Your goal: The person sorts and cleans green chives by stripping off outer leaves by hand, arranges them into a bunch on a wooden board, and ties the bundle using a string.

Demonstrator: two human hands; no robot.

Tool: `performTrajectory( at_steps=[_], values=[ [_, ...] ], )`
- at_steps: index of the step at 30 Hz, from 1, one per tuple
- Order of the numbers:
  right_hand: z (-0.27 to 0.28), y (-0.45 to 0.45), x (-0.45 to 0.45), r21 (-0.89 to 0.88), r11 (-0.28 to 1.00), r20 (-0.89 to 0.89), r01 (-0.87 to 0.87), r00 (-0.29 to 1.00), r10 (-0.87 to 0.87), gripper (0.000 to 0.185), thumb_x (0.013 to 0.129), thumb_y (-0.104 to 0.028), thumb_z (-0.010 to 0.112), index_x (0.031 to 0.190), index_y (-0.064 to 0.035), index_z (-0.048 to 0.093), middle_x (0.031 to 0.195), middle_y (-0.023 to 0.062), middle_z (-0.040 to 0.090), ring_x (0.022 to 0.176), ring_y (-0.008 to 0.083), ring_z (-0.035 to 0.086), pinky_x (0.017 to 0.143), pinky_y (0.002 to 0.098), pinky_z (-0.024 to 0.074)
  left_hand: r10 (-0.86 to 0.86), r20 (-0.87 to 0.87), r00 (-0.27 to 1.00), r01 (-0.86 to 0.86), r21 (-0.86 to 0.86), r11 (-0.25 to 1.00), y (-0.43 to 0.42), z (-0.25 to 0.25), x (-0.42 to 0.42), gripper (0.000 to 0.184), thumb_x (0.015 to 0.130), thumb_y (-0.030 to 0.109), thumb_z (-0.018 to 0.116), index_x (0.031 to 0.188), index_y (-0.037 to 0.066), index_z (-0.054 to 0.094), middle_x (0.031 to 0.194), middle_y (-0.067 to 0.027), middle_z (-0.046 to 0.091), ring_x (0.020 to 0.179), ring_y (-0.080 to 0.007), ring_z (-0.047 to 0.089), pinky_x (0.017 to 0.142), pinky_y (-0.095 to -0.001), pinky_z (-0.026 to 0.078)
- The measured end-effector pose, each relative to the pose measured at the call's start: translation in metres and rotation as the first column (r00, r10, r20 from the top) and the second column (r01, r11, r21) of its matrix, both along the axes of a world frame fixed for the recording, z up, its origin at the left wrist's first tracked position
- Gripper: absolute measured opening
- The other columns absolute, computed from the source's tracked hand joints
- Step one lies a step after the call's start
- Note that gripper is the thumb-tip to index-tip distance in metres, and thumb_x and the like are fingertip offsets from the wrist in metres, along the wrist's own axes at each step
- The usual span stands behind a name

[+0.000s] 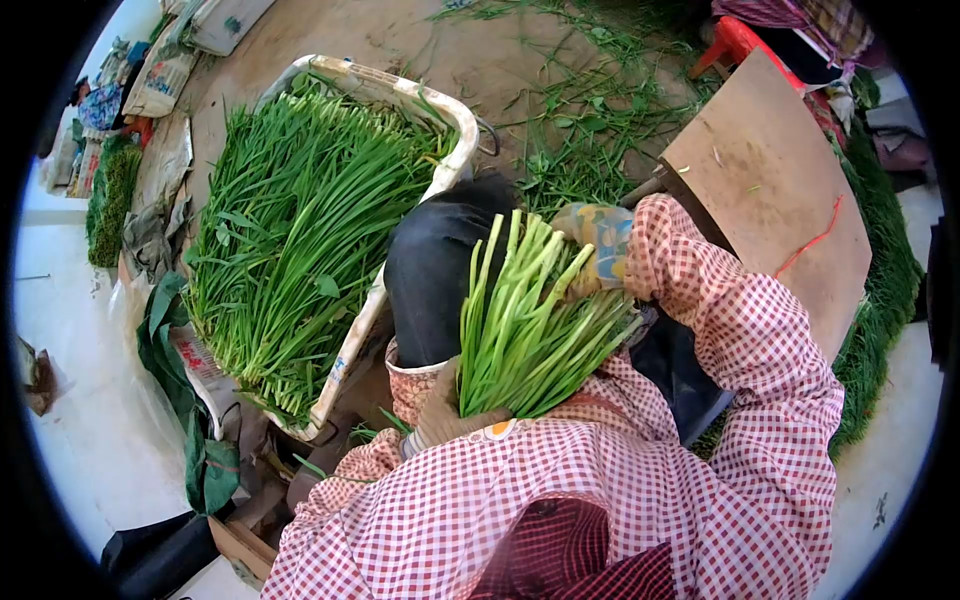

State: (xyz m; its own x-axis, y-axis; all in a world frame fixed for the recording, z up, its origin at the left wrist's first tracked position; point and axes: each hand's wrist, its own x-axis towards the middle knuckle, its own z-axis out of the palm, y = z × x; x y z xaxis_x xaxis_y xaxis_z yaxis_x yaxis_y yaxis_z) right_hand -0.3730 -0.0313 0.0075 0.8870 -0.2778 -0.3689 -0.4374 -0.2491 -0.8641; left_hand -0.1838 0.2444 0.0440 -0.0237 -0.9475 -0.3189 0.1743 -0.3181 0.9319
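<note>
A bunch of long green stalks (530, 325) lies across my lap, its pale cut ends pointing up and away from me. My left hand (445, 410), in a dull glove, wraps round the lower left side of the bunch. At the upper right of the same bunch, my gloved right hand (590, 250) grips the stalks near the pale ends; part of its fingers is hidden behind them. Left of my knee stands a white-rimmed crate (463, 150), heaped with green leafy stalks (310, 240).
A board (770, 180) with a red string (812, 236) stands at the right, beside more greens (880, 290). Loose leaves (600, 120) litter the floor ahead. A red stool (735, 45) is at the upper right, and green cloth (212, 465) lies at the left.
</note>
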Motion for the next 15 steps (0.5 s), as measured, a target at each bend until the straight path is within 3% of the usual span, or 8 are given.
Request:
performTrajectory(
  at_steps=[1, 2, 4, 7, 9, 11, 13, 15],
  values=[
    [-0.006, 0.0, -0.002, 0.147, 0.989, 0.047, -0.001, 0.999, -0.006, 0.057, 0.067, -0.038, 0.079, 0.112, -0.0076, 0.062, 0.105, 0.0117, 0.065, 0.096, 0.0256, 0.062, 0.083, 0.0356, 0.0488, 0.001, -0.083, 0.997, -0.008, -0.08, 0.997, 0.0, -0.002, -0.002, 0.08, 0.071, 0.006, 0.079, 0.137, 0.004, 0.034, 0.128, -0.0114, 0.052, 0.118, -0.0212, 0.05, 0.099, -0.0362, 0.042],
    [-0.011, 0.004, -0.009, 0.215, 0.976, 0.074, 0.017, 0.997, -0.033, 0.057, 0.068, -0.037, 0.079, 0.114, -0.0076, 0.062, 0.105, 0.0116, 0.065, 0.096, 0.0249, 0.062, 0.083, 0.0353, 0.0488, -0.048, -0.041, 0.998, 0.042, -0.127, 0.991, -0.001, -0.002, 0.0, 0.078, 0.072, 0.005, 0.078, 0.137, 0.006, 0.035, 0.129, -0.0098, 0.051, 0.119, -0.0197, 0.049, 0.099, -0.0362, 0.041],
    [-0.017, 0.012, -0.017, 0.259, 0.964, 0.094, 0.052, 0.992, -0.079, 0.057, 0.07, -0.035, 0.078, 0.116, -0.0075, 0.06, 0.106, 0.0112, 0.064, 0.096, 0.0237, 0.062, 0.083, 0.0347, 0.0489, -0.108, -0.012, 0.994, 0.107, -0.078, 0.991, -0.003, 0.001, 0.004, 0.077, 0.072, 0.005, 0.078, 0.136, 0.006, 0.036, 0.129, -0.0094, 0.051, 0.119, -0.0191, 0.049, 0.099, -0.0359, 0.041],
    [-0.025, 0.022, -0.026, 0.253, 0.961, 0.122, 0.115, 0.981, -0.15, 0.056, 0.073, -0.032, 0.076, 0.119, -0.0073, 0.058, 0.108, 0.0108, 0.063, 0.097, 0.0217, 0.061, 0.084, 0.0339, 0.0491, -0.098, -0.051, 0.994, 0.098, -0.011, 0.995, -0.001, -0.007, 0.005, 0.078, 0.071, 0.008, 0.08, 0.135, 0.005, 0.036, 0.128, -0.0085, 0.051, 0.118, -0.0181, 0.049, 0.1, -0.0355, 0.04],
    [-0.038, 0.029, -0.034, 0.224, 0.962, 0.138, 0.157, 0.972, -0.191, 0.056, 0.075, -0.03, 0.075, 0.121, -0.0072, 0.056, 0.109, 0.0104, 0.063, 0.097, 0.0205, 0.061, 0.084, 0.0333, 0.0492, -0.153, -0.086, 0.984, 0.163, 0.121, 0.979, -0.006, -0.006, 0.008, 0.08, 0.07, 0.012, 0.081, 0.135, 0.003, 0.035, 0.128, -0.0085, 0.05, 0.118, -0.0188, 0.048, 0.102, -0.0355, 0.038],
    [-0.055, 0.04, -0.046, 0.144, 0.965, 0.152, 0.218, 0.959, -0.24, 0.056, 0.076, -0.028, 0.074, 0.124, -0.0071, 0.054, 0.11, 0.0101, 0.062, 0.098, 0.0192, 0.06, 0.084, 0.0328, 0.0493, -0.188, -0.02, 0.982, 0.189, 0.12, 0.975, -0.012, -0.002, 0.009, 0.084, 0.07, 0.016, 0.082, 0.136, 0.004, 0.032, 0.129, -0.0093, 0.048, 0.12, -0.0195, 0.045, 0.103, -0.0351, 0.036],
    [-0.077, 0.048, -0.055, 0.049, 0.955, 0.182, 0.293, 0.937, -0.297, 0.055, 0.078, -0.026, 0.074, 0.126, -0.0069, 0.053, 0.111, 0.0098, 0.062, 0.098, 0.0179, 0.06, 0.084, 0.0322, 0.0494, -0.148, -0.094, 0.985, 0.162, 0.159, 0.974, -0.016, 0.004, 0.006, 0.086, 0.071, 0.02, 0.081, 0.138, 0.005, 0.029, 0.131, -0.0102, 0.046, 0.122, -0.02, 0.043, 0.104, -0.0353, 0.035],
    [-0.096, 0.053, -0.06, 0.063, 0.933, 0.225, 0.354, 0.906, -0.359, 0.055, 0.08, -0.025, 0.073, 0.128, -0.0068, 0.051, 0.112, 0.0094, 0.061, 0.099, 0.0167, 0.059, 0.084, 0.0317, 0.0495, -0.156, -0.067, 0.985, 0.165, 0.154, 0.974, -0.019, 0.003, 0.005, 0.089, 0.07, 0.02, 0.081, 0.139, 0.005, 0.027, 0.132, -0.0107, 0.045, 0.123, -0.0208, 0.043, 0.105, -0.0356, 0.035]
  ],
)
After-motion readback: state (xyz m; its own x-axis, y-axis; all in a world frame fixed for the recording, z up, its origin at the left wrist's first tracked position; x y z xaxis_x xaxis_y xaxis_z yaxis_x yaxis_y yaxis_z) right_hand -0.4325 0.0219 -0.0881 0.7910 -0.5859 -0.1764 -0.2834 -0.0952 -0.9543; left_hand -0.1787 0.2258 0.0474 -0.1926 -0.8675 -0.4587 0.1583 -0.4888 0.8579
